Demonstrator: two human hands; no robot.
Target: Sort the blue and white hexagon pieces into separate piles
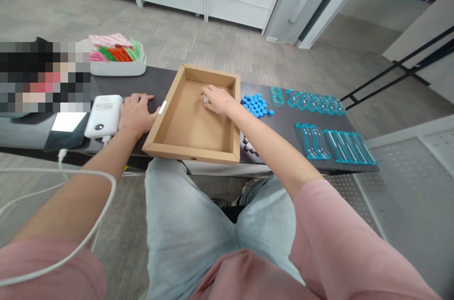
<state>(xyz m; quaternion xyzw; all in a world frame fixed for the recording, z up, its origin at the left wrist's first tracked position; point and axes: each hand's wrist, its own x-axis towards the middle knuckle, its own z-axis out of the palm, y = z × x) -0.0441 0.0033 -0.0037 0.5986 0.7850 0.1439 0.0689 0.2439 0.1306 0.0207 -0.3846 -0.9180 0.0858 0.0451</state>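
An open cardboard box (191, 151) lies on the dark table in front of me. My right hand (218, 100) reaches into it from the right, with fingers closed on a small white piece (206, 99) whose kind I cannot make out. Left of the box, my left hand (136, 113) rests on the tabletop with fingers apart, holding nothing. Its thumb is near the box's left wall, and a white power bank (104, 115) lies right beside its wrist. Blue caps (254, 105) are heaped just right of the box, and small dark-and-white pieces (248, 145) lie partly behind my right forearm.
Clear parts with teal edges (312, 141) lie in groups at the table's right. A white basket (118, 67) of coloured strips stands at the back left. A white cable (109, 186) loops over my left forearm. Black bars (397, 71) rise beyond the right end.
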